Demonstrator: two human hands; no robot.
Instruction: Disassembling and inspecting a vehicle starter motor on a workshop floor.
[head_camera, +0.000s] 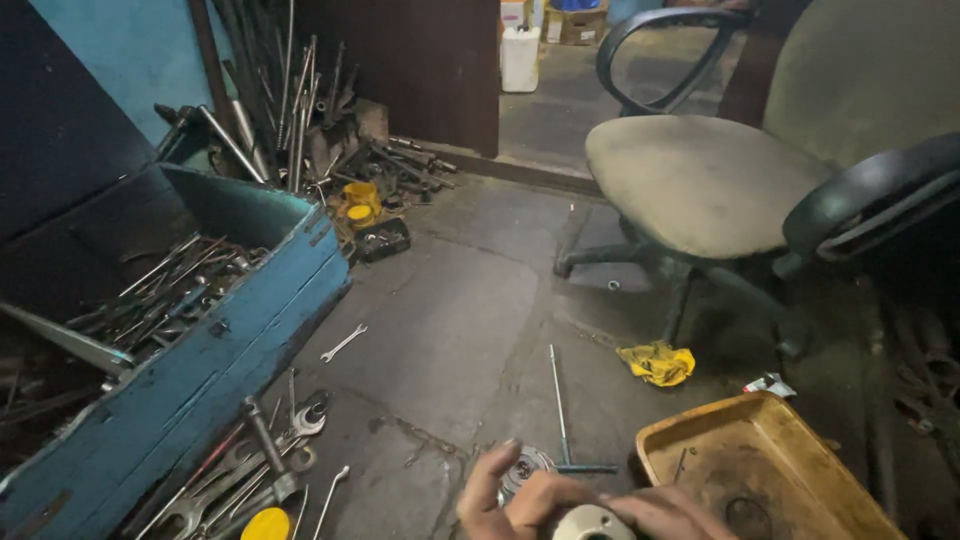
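Note:
At the bottom edge of the view, my left hand (520, 497) and my right hand (668, 514) close together around a pale round metal part (592, 523), mostly cut off by the frame. Just beyond the left fingers a small round tin lid or disc (527, 463) lies on the concrete floor. A T-handle rod (562, 410) lies beside it, its crossbar near my hands. An orange-brown tray (750, 470) sits right of my right hand, dirty inside, with a dark ring in it.
A blue wooden toolbox (200, 370) full of wrenches stands on the left, with spanners (250, 470) spilled beside it and one wrench (343, 343) alone. An office chair (720, 180) stands at the right. A yellow rag (656, 363) lies near its base. Rods lean in the corner.

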